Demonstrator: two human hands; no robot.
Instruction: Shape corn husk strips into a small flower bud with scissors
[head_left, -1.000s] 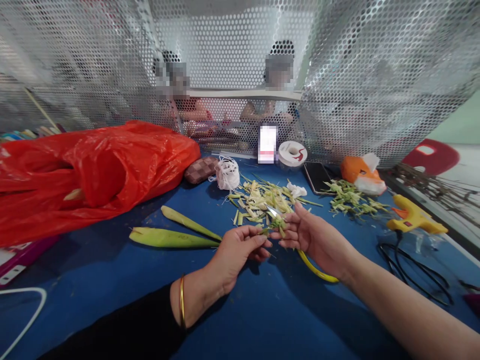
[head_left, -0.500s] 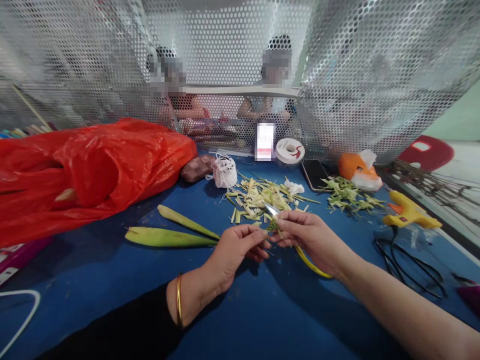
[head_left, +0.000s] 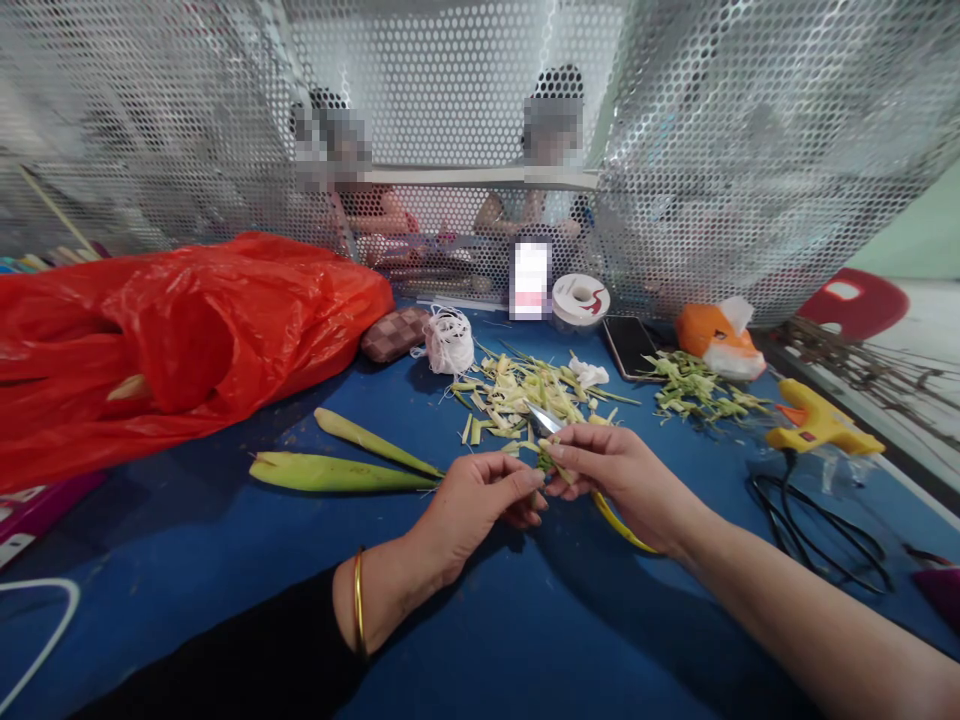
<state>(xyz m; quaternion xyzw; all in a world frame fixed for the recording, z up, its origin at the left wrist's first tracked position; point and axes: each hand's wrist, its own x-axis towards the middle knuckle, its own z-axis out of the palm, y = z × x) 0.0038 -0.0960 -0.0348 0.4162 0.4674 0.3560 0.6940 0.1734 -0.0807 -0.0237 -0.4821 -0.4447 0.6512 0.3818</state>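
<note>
1. Leftward: red plastic bag (head_left: 247,350) on blue desk (head_left: 187,540).
2. Two long green leaf pieces (head_left: 337,473), narrow ends converging rightward.
3. Left hand (head_left: 472,510): thumb and fingers pinched on green sprig (head_left: 544,460).
4. Sprig between both hands, on near side of pale trimmings (head_left: 510,400).
5. Right hand (head_left: 611,470) pinching same sprig; yellow-handled scissors (head_left: 544,418) partly hidden behind it.
6. Yellow glue gun (head_left: 814,428).

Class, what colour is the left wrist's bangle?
Gold; the bangle shows best in the head view.
</note>
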